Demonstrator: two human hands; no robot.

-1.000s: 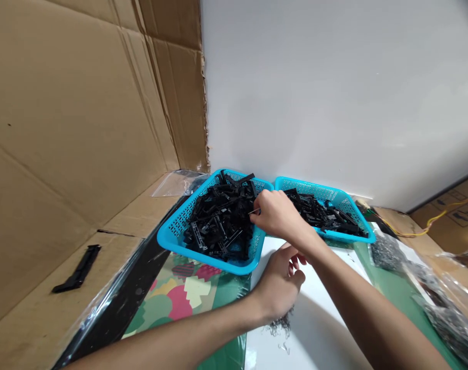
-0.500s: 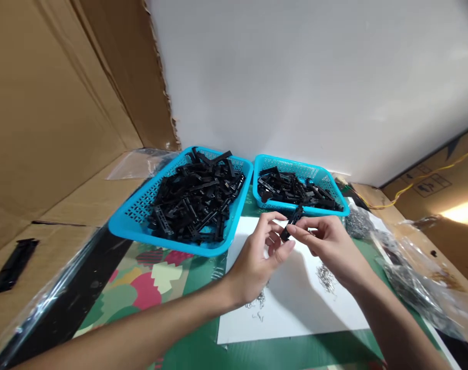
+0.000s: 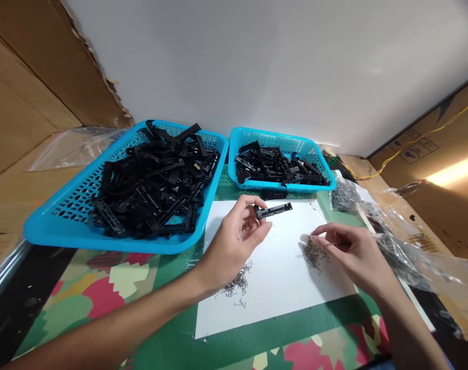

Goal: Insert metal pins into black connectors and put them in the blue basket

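My left hand (image 3: 234,241) pinches one end of a long black plastic part (image 3: 274,209) and holds it level above a white sheet (image 3: 280,288). My right hand (image 3: 353,252) hovers over a small pile of thin metal springs (image 3: 313,253) on the sheet's right side, its thumb and forefinger pressed together on a tiny piece I cannot make out. A second pile of metal springs (image 3: 236,285) lies under my left wrist. Behind the sheet stand a large blue basket (image 3: 56,226) heaped with black parts and a smaller blue basket (image 3: 237,149) with fewer.
A green patterned mat (image 3: 114,277) covers the table. Clear plastic bags (image 3: 407,252) with metal pieces lie at the right. Cardboard walls stand at the left and far right, a white wall behind. Another black part (image 3: 274,195) lies in front of the smaller basket.
My right hand left the large basket with a black part and passed it to my left hand, then dropped to the right spring pile. The view swung downward and closer.
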